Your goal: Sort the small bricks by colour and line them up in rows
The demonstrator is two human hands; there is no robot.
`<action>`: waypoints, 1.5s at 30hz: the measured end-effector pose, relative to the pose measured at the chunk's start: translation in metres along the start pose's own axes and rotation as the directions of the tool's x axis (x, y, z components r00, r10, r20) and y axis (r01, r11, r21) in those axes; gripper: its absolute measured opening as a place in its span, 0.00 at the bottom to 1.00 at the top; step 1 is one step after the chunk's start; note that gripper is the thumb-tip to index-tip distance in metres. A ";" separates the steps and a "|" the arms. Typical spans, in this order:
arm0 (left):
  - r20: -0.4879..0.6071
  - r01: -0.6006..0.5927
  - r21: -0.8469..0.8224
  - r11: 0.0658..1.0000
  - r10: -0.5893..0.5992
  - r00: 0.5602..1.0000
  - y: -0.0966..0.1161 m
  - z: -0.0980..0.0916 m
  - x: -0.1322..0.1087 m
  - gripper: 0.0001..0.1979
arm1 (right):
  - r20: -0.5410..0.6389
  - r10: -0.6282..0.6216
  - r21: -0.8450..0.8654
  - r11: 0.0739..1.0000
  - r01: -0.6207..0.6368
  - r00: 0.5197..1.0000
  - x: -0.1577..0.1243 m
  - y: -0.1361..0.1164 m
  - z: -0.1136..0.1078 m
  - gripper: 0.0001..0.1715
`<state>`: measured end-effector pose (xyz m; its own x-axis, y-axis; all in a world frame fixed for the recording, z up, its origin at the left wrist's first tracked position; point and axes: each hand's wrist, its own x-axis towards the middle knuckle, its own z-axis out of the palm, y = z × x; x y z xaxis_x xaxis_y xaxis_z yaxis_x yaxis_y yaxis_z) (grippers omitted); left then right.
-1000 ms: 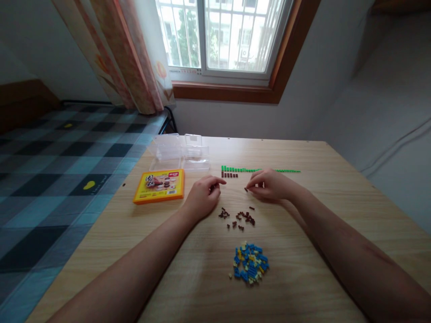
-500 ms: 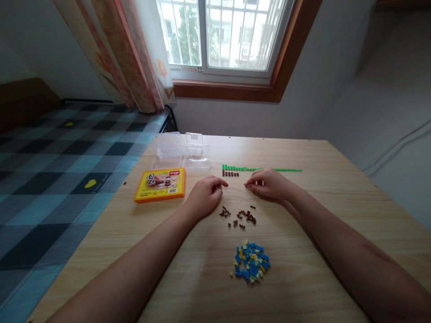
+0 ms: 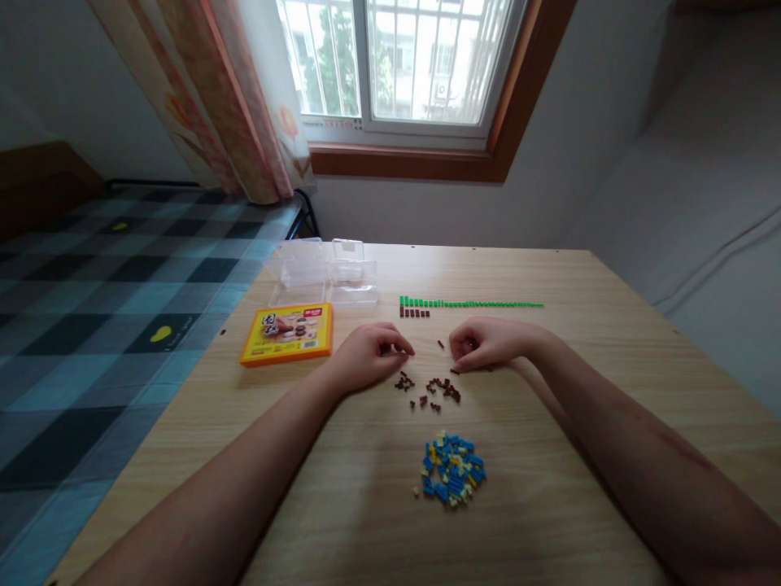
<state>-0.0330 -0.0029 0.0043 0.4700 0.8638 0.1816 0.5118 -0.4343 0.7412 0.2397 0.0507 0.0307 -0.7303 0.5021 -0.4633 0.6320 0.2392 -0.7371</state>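
Both my hands rest on a wooden table (image 3: 549, 488). My left hand (image 3: 366, 358) is curled with thumb and forefinger pinched near a scatter of tiny brown bricks (image 3: 436, 389). My right hand (image 3: 488, 342) is also curled, its fingertips at the right end of that scatter; what it pinches is too small to tell. One brown brick (image 3: 440, 344) lies alone between the hands. Beyond them runs a long row of green bricks (image 3: 469, 303), with a short row of brown bricks (image 3: 415, 312) under its left end.
A pile of blue, yellow and white bricks (image 3: 450, 470) lies nearer to me. An orange box (image 3: 288, 334) and a clear plastic case (image 3: 326, 273) sit at the table's left back. A checked bed (image 3: 110, 285) stands left; a window (image 3: 396, 65) is ahead.
My right hand has drawn back toward the brown scatter, leaving one brown brick lying alone on the table. My left hand has shifted slightly nearer the scatter.
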 end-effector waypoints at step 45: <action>-0.050 0.010 0.080 0.997 -0.006 0.999 0.004 -0.002 0.003 0.07 | -0.476 -0.047 -0.572 0.775 -0.268 0.878 0.002 -0.026 0.012 0.09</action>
<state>-0.0314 -0.0018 0.0094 0.4301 0.8781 0.2097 0.5722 -0.4448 0.6890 0.2189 0.0360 0.0431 -0.5477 0.8252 -0.1379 0.8342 0.5259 -0.1660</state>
